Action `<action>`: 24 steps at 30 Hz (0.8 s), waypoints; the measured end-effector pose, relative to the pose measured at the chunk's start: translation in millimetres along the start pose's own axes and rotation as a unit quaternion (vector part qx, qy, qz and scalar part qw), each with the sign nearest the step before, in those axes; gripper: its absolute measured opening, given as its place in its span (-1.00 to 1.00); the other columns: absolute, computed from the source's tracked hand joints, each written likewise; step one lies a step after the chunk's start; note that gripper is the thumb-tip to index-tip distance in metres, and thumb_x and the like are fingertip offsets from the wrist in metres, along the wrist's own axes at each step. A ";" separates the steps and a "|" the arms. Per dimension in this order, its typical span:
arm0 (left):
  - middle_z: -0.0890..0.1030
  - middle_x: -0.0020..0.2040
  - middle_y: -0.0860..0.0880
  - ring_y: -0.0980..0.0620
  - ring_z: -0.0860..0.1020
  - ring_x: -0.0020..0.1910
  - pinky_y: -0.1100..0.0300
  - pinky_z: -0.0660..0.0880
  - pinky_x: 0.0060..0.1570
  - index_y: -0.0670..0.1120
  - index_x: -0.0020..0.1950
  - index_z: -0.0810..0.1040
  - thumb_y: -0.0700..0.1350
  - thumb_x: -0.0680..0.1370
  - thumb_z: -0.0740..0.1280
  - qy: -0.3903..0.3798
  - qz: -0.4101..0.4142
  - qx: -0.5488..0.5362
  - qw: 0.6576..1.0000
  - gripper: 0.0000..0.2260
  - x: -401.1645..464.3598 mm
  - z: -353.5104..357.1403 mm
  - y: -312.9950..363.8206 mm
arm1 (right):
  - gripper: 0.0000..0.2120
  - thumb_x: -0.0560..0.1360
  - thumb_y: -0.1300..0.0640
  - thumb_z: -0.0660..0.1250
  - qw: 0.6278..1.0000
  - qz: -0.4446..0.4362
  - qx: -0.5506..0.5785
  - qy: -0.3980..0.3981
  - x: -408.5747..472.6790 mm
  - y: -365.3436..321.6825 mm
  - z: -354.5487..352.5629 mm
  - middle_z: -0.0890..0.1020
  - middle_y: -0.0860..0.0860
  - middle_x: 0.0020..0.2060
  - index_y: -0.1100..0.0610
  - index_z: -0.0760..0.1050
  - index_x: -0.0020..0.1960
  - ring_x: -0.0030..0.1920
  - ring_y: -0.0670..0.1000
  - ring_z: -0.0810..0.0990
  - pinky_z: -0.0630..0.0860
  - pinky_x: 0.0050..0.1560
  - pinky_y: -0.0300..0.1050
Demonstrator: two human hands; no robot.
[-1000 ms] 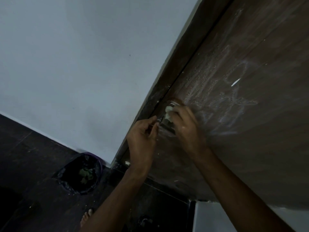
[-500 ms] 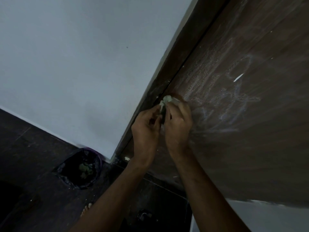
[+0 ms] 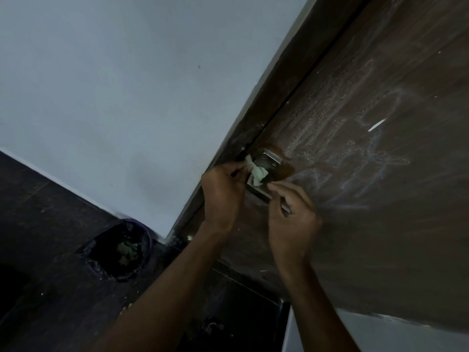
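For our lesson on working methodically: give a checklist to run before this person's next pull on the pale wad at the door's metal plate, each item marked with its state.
1. Left hand grips the pale wad: ok.
2. Wad loose from the metal plate: cannot tell.
3. Right hand pinching a piece: cannot tell.
4. Plate's two upper screws uncovered: ok.
5. Lined bin open to take scraps: ok.

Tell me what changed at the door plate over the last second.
The right hand slid down and right off the metal plate, baring its two screws; it let go of the pale wad, which the left hand now pinches at the plate. Door, wall and lined bin stayed put.
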State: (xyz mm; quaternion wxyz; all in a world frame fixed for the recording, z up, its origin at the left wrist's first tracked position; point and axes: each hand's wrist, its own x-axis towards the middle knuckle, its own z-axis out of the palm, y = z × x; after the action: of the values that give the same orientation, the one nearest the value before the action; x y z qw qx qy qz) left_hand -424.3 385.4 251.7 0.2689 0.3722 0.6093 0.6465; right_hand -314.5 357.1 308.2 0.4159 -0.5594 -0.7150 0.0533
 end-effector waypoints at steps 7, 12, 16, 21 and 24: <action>0.73 0.05 -0.15 0.12 0.65 0.03 0.61 0.40 0.10 -0.25 0.13 0.70 -0.47 0.42 0.46 0.002 0.028 0.067 0.997 -0.69 -5.1 -1.5 -31.7 | -0.74 0.44 0.49 0.41 0.999 0.039 0.007 -0.021 -40.2 25.0 -0.5 0.70 0.03 -0.10 0.19 0.70 -0.04 -0.11 -0.12 0.66 0.49 -0.08 -0.54; 0.71 0.02 -0.19 0.21 0.59 0.05 0.51 0.44 0.16 -0.31 0.06 0.71 -0.42 0.43 0.46 0.017 0.139 0.062 0.988 -0.78 -6.8 1.7 -41.3 | -0.66 0.47 0.45 0.39 0.983 0.141 0.048 -0.103 -78.4 34.7 9.4 0.66 -0.15 -0.09 0.01 0.68 -0.08 -0.04 -0.32 0.60 0.47 -0.09 -0.56; 0.72 -0.04 -0.14 0.07 0.66 -0.08 0.33 0.58 0.02 -0.23 0.02 0.72 -0.36 0.48 0.47 -0.005 0.043 0.061 0.997 -0.85 -24.8 6.7 -52.3 | -0.64 0.52 0.34 0.38 0.931 0.310 0.116 -0.153 -84.6 33.6 27.6 0.69 -0.21 -0.10 -0.16 0.62 -0.08 -0.02 -0.22 0.66 0.61 -0.05 -0.36; 0.74 -0.17 0.06 0.17 0.71 -0.18 0.23 0.66 -0.15 -0.08 -0.01 0.75 -0.26 0.50 0.49 0.074 -0.204 -0.083 0.973 -0.87 -33.9 27.3 -35.7 | -0.72 0.56 0.35 0.29 0.813 0.484 0.294 -0.131 -55.7 36.6 41.4 0.75 -0.01 -0.08 0.02 0.64 0.08 -0.07 -0.08 0.73 0.64 -0.19 -0.27; 0.75 -0.19 0.03 0.07 0.73 -0.21 0.08 0.69 -0.19 -0.07 -0.03 0.76 -0.25 0.51 0.46 0.065 -0.223 -0.119 0.965 -0.87 -35.7 32.0 -26.4 | -0.76 0.59 0.27 0.28 0.813 0.470 0.317 -0.130 -43.9 40.2 42.1 0.75 -0.05 -0.08 0.01 0.65 0.05 -0.08 -0.09 0.74 0.63 -0.22 -0.29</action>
State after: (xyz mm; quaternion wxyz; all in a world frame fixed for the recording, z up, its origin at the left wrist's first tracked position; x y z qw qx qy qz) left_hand -380.6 378.6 219.5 0.4082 0.1493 0.6114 0.6613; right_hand -310.5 351.3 235.6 0.3977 -0.6522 -0.3559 0.5384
